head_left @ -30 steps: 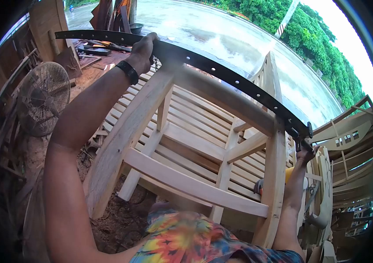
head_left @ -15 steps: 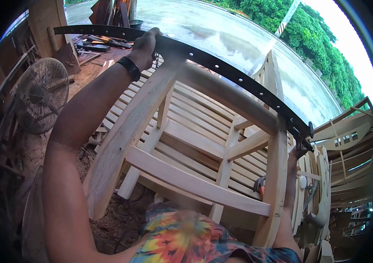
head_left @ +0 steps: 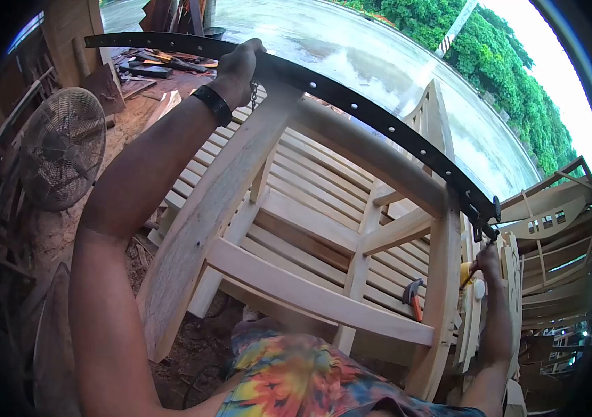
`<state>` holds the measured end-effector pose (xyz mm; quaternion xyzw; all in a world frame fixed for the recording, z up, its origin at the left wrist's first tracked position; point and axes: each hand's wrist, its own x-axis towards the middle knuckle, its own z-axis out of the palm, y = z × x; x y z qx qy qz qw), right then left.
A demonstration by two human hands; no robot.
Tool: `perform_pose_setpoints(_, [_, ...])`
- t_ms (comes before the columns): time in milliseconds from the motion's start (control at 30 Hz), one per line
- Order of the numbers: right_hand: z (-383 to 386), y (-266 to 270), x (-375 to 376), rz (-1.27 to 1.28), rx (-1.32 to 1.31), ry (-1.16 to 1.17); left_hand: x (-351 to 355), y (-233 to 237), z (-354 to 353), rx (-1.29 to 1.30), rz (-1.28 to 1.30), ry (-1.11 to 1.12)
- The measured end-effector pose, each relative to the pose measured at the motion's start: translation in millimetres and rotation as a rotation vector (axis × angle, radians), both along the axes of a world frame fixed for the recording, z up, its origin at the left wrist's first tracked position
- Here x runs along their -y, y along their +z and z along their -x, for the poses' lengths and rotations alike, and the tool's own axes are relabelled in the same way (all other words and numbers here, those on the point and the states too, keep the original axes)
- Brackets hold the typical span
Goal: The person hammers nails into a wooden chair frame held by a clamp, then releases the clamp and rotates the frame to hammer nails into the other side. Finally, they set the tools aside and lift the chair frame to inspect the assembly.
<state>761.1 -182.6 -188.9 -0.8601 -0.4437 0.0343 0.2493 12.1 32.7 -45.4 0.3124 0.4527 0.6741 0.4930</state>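
A long black metal clamp bar [head_left: 379,118] with a row of holes lies across the top of a pale wooden chair frame [head_left: 212,201]. My left hand [head_left: 237,69] grips the bar near its far left end, over the frame's left post; a black band sits on that wrist. The bar's clamp head [head_left: 485,215] hangs at the frame's right post [head_left: 442,292]. Just below that head, my right hand [head_left: 489,264] is closed around a yellow handle [head_left: 464,274].
A hammer [head_left: 412,295] lies on the slats behind the frame. A standing fan [head_left: 63,149] is on the left, on dirt ground with wood scraps [head_left: 150,69]. Curved wooden parts [head_left: 553,229] are stacked at the right. Wet pavement [head_left: 351,48] lies beyond.
My right hand has dropped from the clamp head down to the yellow handle. My left hand has lifted the bar's left end slightly. The hammer shows more.
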Motion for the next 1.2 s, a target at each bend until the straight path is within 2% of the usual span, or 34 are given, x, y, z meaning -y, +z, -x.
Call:
perform_pose_setpoints(33, [-5.5, 15.5, -2.0, 0.163, 0.061, 0.102, 1.9, 0.7, -1.1, -0.004, 0.001, 0.005])
perform_pose_setpoints(133, [-9.7, 70.3, 10.7, 0.516, 0.081, 0.668, 7.2, 3.6, -2.9, 0.045, -0.01, -0.023])
perform_pose_setpoints(167, [-6.4, 87.2, 13.2, 0.625, 0.082, 0.745, 11.2, 5.7, -3.9, 0.044, -0.01, -0.022])
perform_pose_setpoints(233, [1.6, 109.9, 6.5, 0.84, 0.041, 0.663, 17.2, 9.1, -5.7, 0.042, -0.014, -0.022])
perform_pose_setpoints(300, [15.1, 121.9, -5.5, 0.946, -0.031, 0.399, 8.2, 2.6, -3.4, 0.066, -0.032, -0.032])
perform_pose_setpoints(367, [31.8, 123.3, -3.9, 0.816, -0.121, 0.186, 2.0, 0.4, -2.9, 0.058, -0.047, -0.029])
perform_pose_setpoints(467, [81.2, 131.4, 14.1, 0.49, -0.224, 0.02, 4.6, -1.0, -2.3, 0.017, -0.05, 0.008])
perform_pose_setpoints(567, [115.9, 143.0, 36.8, 0.349, -0.155, 0.096, 7.6, -1.9, -5.2, 0.007, -0.056, 0.02])
perform_pose_setpoints(667, [113.2, 128.0, 44.2, 0.389, 0.406, 0.331, 1.0, -6.5, -1.3, 0.017, -0.066, -0.001])
perform_pose_setpoints(733, [117.0, 128.0, 41.6, 0.415, 0.545, 0.389, -5.2, -7.6, 0.8, -0.005, -0.035, 0.002])
perform_pose_setpoints(833, [90.4, 121.6, 35.0, 0.53, 0.619, 0.529, -6.2, -6.7, 0.3, 0.044, -0.026, -0.014])
perform_pose_setpoints(933, [148.0, 156.4, 29.4, 0.832, 0.644, 0.394, 4.7, -0.8, -5.0, 0.064, -0.017, -0.03])
perform_pose_setpoints(967, [135.5, 170.3, 21.7, 0.87, 0.658, 0.387, 5.7, 0.7, -3.9, 0.058, -0.016, -0.028])
perform_pose_setpoints(1033, [122.3, 207.7, -13.8, 1.199, 0.349, 0.259, 0.7, -1.8, -4.4, 0.06, -0.021, -0.026])
perform_pose_setpoints(1133, [102.1, 212.8, -38.0, 1.336, 0.411, 0.361, 0.7, -2.9, -4.9, 0.043, -0.023, -0.006])
perform_pose_setpoints(1200, [95.6, 206.8, -26.1, 1.163, 0.477, 0.423, 4.2, -1.7, -6.7, 0.032, -0.039, -0.01])
